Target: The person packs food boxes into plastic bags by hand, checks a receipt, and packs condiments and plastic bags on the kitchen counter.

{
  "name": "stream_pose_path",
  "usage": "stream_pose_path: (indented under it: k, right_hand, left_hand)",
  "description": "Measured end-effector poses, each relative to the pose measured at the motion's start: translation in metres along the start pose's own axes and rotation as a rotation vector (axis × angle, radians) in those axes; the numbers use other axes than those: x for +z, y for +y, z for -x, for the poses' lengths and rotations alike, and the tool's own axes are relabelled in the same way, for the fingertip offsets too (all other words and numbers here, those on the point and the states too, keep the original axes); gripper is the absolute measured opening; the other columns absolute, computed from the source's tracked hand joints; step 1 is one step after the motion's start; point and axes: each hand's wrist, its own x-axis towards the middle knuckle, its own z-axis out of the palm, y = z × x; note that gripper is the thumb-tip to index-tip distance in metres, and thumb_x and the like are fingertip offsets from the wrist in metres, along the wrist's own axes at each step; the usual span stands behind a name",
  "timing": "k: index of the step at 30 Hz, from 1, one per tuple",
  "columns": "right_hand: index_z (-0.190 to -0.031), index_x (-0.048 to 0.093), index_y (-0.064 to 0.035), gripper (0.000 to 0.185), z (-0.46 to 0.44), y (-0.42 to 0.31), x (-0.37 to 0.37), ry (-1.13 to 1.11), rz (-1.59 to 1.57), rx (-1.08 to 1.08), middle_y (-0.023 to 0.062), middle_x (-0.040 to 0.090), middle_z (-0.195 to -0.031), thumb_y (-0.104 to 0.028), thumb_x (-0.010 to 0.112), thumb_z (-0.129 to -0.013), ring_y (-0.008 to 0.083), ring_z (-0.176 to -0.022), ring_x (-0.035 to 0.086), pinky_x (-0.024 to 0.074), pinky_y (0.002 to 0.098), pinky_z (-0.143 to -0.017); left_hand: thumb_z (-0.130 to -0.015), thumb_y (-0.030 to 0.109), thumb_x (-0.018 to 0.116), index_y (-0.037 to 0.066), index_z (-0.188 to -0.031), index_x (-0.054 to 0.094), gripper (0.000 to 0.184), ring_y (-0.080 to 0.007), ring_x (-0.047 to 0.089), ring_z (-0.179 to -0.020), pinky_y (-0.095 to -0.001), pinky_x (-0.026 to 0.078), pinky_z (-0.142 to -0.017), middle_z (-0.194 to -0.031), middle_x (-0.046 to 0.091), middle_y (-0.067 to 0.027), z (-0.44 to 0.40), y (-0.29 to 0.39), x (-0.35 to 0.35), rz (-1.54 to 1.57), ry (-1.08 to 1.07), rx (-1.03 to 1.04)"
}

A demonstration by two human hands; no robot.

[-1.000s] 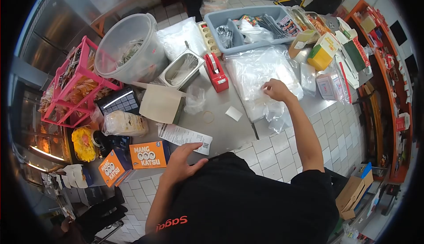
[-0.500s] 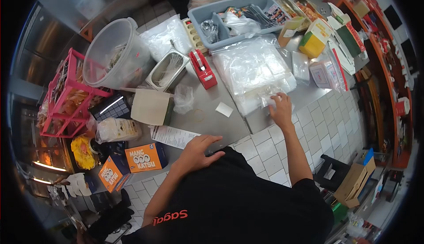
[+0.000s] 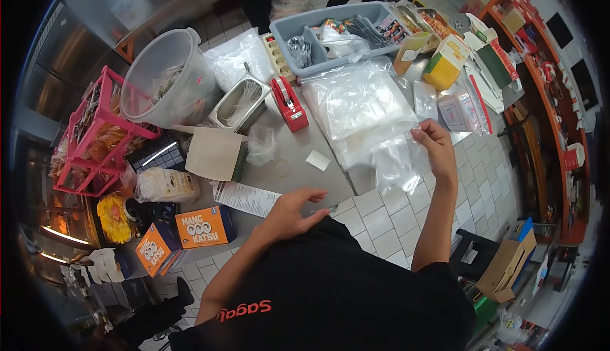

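My right hand pinches the edge of a clear plastic bag at the right side of the bag pile. Under and behind it, a stack of clear plastic bags lies flat on the metal table. My left hand hovers at the table's front edge, fingers spread and holding nothing. Just left of that hand lies a printed receipt. A small white paper and a rubber band rest between the receipt and the bags.
Behind are a red tape dispenser, a steel container, a grey divided bin and a clear tub. Orange boxes and a pink rack stand left. Other people's legs show beyond the table.
My right hand has moved right from over the pile and now grips a bag's edge, with the loose plastic spread out over the table's front edge. My left hand has shifted slightly right.
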Motion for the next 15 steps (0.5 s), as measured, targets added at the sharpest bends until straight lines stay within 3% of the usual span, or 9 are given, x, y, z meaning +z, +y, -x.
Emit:
stream_pose_path:
  k: [2,4,6,9,12,13,14,15]
  right_hand:
    - [-0.086,0.061,-0.0035,0.011,0.005,-0.033,0.017,0.012,-0.059,-0.080,-0.0004,0.062,-0.082,-0.013,0.065,-0.091,0.0056,-0.078,0.055,0.0450,0.0235,-0.068]
    - [-0.087,0.059,-0.0041,0.010,0.008,-0.056,0.034,0.028,-0.118,-0.159,-0.0002,0.061,-0.083,-0.012,0.063,-0.093,0.0055,-0.080,0.055,0.0449,0.0227,-0.068]
    - [-0.087,0.057,-0.0042,0.011,0.012,-0.073,0.052,-0.096,-0.196,-0.260,-0.0001,0.061,-0.083,-0.011,0.060,-0.095,0.0061,-0.079,0.056,0.0464,0.0226,-0.069]
    - [-0.093,0.059,-0.0027,0.010,0.020,-0.101,0.086,-0.301,-0.330,-0.264,0.0031,0.062,-0.092,-0.012,0.059,-0.096,0.0084,-0.081,0.059,0.0493,0.0243,-0.071]
    - [-0.102,0.061,-0.0008,0.014,0.015,-0.098,0.094,-0.391,-0.274,-0.332,0.0061,0.063,-0.101,-0.014,0.059,-0.097,0.0110,-0.086,0.062,0.0512,0.0271,-0.075]
    - [-0.107,0.061,0.0001,0.018,0.010,-0.090,0.092,-0.393,-0.171,-0.406,0.0074,0.063,-0.106,-0.014,0.059,-0.097,0.0123,-0.089,0.063,0.0518,0.0284,-0.077]
    - [-0.114,0.061,0.0010,0.024,0.002,-0.066,0.075,-0.203,-0.056,-0.415,0.0085,0.064,-0.111,-0.014,0.061,-0.096,0.0145,-0.093,0.063,0.0522,0.0304,-0.081]
    - [-0.114,0.061,0.0004,0.025,0.002,-0.044,0.059,-0.016,-0.047,-0.340,0.0082,0.064,-0.110,-0.015,0.062,-0.095,0.0145,-0.094,0.063,0.0519,0.0295,-0.080]
  left_hand:
    - [-0.081,0.023,0.078,0.000,-0.116,0.063,0.044,-0.0223,0.065,-0.105,-0.0353,0.050,-0.090,-0.112,0.067,-0.0143,-0.017,0.007,0.003,0.229,-0.001,-0.056]
    - [-0.080,0.024,0.079,0.000,-0.117,0.062,0.047,-0.0222,0.064,-0.106,-0.0357,0.050,-0.090,-0.113,0.067,-0.0148,-0.034,0.029,0.004,0.222,0.082,0.018]
    - [-0.079,0.024,0.080,0.000,-0.117,0.062,0.049,-0.0221,0.064,-0.107,-0.0360,0.050,-0.090,-0.114,0.066,-0.0153,-0.050,0.053,0.010,0.213,0.154,0.088]
    - [-0.080,0.025,0.079,0.002,-0.133,0.048,0.064,-0.0268,0.064,-0.104,-0.0361,0.052,-0.086,-0.113,0.064,-0.0186,-0.074,0.069,0.016,0.149,0.400,0.245]
    - [-0.080,0.021,0.076,0.000,-0.117,0.058,0.046,-0.0229,0.065,-0.099,-0.0344,0.051,-0.086,-0.111,0.065,-0.0143,-0.094,0.054,0.012,0.287,0.242,0.109]
    - [-0.084,0.021,0.072,0.000,-0.111,0.061,0.035,-0.0220,0.065,-0.095,-0.0325,0.051,-0.083,-0.104,0.067,-0.0124,-0.099,0.034,0.008,0.279,0.324,0.185]
    - [-0.088,0.021,0.069,0.001,-0.104,0.064,0.026,-0.0210,0.066,-0.092,-0.0306,0.052,-0.081,-0.097,0.069,-0.0105,-0.104,0.014,0.005,0.265,0.408,0.260]
    - [-0.094,0.022,0.061,0.000,-0.108,0.064,0.027,-0.0191,0.065,-0.092,-0.0296,0.051,-0.082,-0.100,0.069,-0.0095,-0.098,0.007,-0.004,0.265,0.414,0.116]
